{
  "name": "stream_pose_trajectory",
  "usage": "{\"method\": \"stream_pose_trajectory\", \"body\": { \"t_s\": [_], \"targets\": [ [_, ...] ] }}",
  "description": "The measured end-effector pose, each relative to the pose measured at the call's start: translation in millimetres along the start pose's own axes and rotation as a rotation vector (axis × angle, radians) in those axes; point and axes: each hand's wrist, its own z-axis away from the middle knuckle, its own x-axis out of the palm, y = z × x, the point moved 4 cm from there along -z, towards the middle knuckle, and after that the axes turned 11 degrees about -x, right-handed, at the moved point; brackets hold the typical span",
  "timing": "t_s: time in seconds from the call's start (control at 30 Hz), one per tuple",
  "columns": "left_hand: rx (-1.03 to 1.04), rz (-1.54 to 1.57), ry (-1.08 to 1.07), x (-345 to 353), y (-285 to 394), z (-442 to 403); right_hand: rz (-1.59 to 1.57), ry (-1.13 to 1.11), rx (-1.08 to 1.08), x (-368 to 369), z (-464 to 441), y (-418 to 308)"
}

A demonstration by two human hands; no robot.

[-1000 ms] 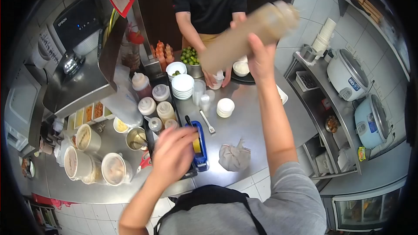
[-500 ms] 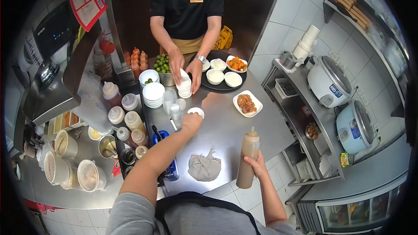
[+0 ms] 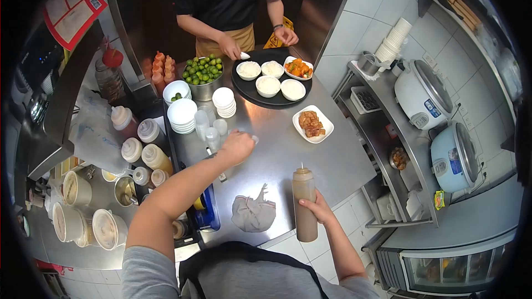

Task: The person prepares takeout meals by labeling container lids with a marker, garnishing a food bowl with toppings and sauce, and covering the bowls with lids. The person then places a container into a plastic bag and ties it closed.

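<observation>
Nearest, the right hand (image 3: 316, 209) is clamping its fingers around a sauce bottle (image 3: 305, 213) at the counter's near edge, beside a bunched cloth (image 3: 254, 214), the nozzle pointing up and no sauce visibly leaving. Farther in, the left hand (image 3: 238, 147) is curling its fingers near clear cups (image 3: 211, 135), something small and pale showing there, its grip impossible to tell. Beyond, a browned-food dish (image 3: 318, 139) is sitting off the tray (image 3: 244, 91), while four white-filled bowls (image 3: 268, 94) and an orange-food dish (image 3: 300, 78) are already resting on it.

Grey short sleeves (image 3: 148, 274), black straps (image 3: 191, 268)
</observation>
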Motion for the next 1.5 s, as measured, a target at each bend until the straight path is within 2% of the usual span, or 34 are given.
{"method": "stream_pose_trajectory", "body": {
  "t_s": [0.03, 0.1, 0.2, 0.3, 0.43, 0.5, 0.63, 0.7, 0.73, 0.8, 0.93, 1.03, 1.13, 1.23, 1.33, 1.5],
  "targets": [
    [-0.004, 0.004, -0.007, 5, 7, -6, 0.003, -0.031, 0.033, 1, -3, 3],
    [0.153, 0.055, 0.107, 11, 32, -16, -0.029, -0.064, 0.097, 3, -9, 7],
    [0.234, 0.026, 0.064, 47, 63, -28, -0.074, -0.111, 0.203, 4, -17, 11],
    [0.241, -0.033, -0.012, 75, 74, -33, -0.11, -0.136, 0.292, 6, -25, 16],
    [0.157, -0.04, 0.023, 90, 64, -36, -0.198, -0.154, 0.367, 6, -42, 40],
    [0.05, 0.05, 0.189, 86, 52, -42, -0.217, -0.14, 0.363, 6, -53, 50],
    [-0.009, 0.024, 0.096, 9, 35, -46, -0.379, -0.205, 0.407, 13, -74, 40],
    [-0.036, 0.237, 0.121, -39, 19, -35, -0.436, -0.216, 0.436, 18, -77, 30],
    [-0.04, 0.235, 0.122, -61, 14, -25, -0.495, -0.223, 0.464, 21, -78, 27],
    [-0.056, 0.578, 0.134, -107, 3, -3, -0.546, -0.245, 0.494, 23, -80, 29],
    [-0.114, 0.786, 0.049, -164, -6, 57, -0.682, -0.261, 0.569, 28, -79, 32],
    [-0.129, 0.861, 0.034, -182, -7, 99, -0.708, -0.272, 0.578, 30, -79, 29],
    [-0.243, 0.995, -0.075, -180, -9, 134, -0.716, -0.253, 0.58, 32, -78, 24],
    [-0.311, 1.064, -0.014, -176, -16, 165, -0.694, -0.208, 0.593, 33, -78, 24],
    [-0.493, 1.16, 0.028, -176, -23, 192, -0.681, -0.218, 0.589, 34, -80, 22],
    [-0.569, 1.22, 0.113, -184, -28, 219, -0.632, -0.166, 0.574, 34, -80, 24]
  ]
}}
